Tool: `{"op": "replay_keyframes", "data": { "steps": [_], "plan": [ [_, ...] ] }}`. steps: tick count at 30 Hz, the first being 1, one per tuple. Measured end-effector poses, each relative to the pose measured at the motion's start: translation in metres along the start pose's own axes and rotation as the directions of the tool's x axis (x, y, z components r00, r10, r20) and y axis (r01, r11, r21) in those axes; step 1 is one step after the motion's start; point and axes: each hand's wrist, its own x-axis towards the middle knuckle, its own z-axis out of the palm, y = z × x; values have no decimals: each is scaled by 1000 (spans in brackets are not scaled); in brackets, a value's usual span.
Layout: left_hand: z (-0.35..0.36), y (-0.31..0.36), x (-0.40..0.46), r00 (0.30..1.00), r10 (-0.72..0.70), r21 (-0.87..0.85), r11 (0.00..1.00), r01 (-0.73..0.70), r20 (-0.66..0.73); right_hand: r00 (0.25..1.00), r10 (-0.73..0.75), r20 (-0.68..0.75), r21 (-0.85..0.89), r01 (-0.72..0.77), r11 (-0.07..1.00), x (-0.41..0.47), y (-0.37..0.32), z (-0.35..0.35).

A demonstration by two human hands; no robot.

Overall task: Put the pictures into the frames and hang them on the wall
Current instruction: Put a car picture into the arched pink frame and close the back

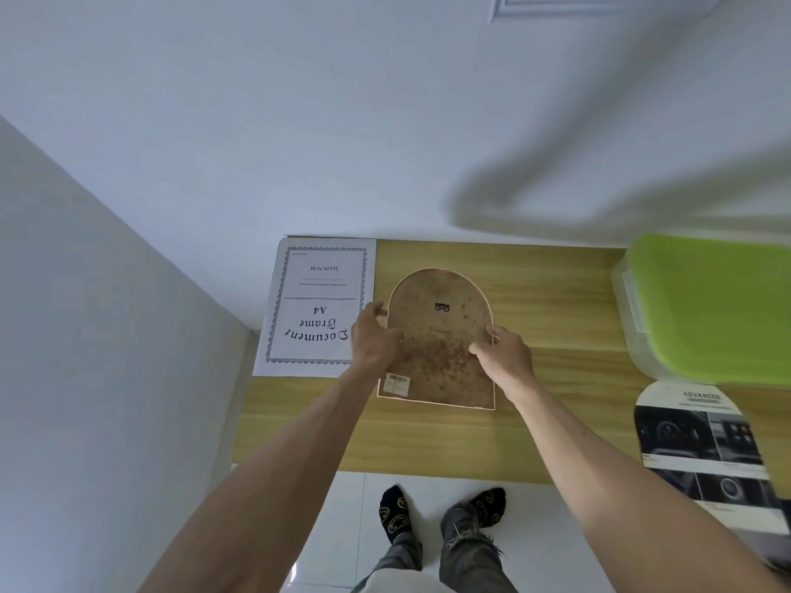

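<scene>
My left hand (pixel 374 336) and right hand (pixel 505 357) pinch the side edges of the arched brown-backed picture frame (pixel 441 336), face-down mid-table near the wooden table's (pixel 556 301) back edge. A careless lift could loosen its backing.

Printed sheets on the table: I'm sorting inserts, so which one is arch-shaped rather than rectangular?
The dark photo sheet headed "ADVANCED" at the table's right edge has the rounded top. The white "Document Frame A4" sheet on the left is rectangular.
</scene>
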Motion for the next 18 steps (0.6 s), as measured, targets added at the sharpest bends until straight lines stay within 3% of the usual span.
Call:
{"op": "replay_keyframes", "data": {
  "steps": [4, 8, 13, 18],
  "plan": [
    [-11, 9, 2, 994, -99, -195, 975, 105, 38, 999, -20, -39, 92, 24, 995, -6, -10, -11],
    [-27, 36, -6, 983, -43, -238, 968, 84, 176, 998, -45, -33, 110, 49, 993, -14, -29, -25],
    [-45, 77, -25, 986, 114, -247, 966, -81, 125, 982, -165, -94, 37, 169, 985, -40, -70, -41],
    [-50, 112, -57, 937, 349, -119, 929, -349, -29, 923, -364, -125, 62, 374, 925, -68, -137, -56]
  ]
}}
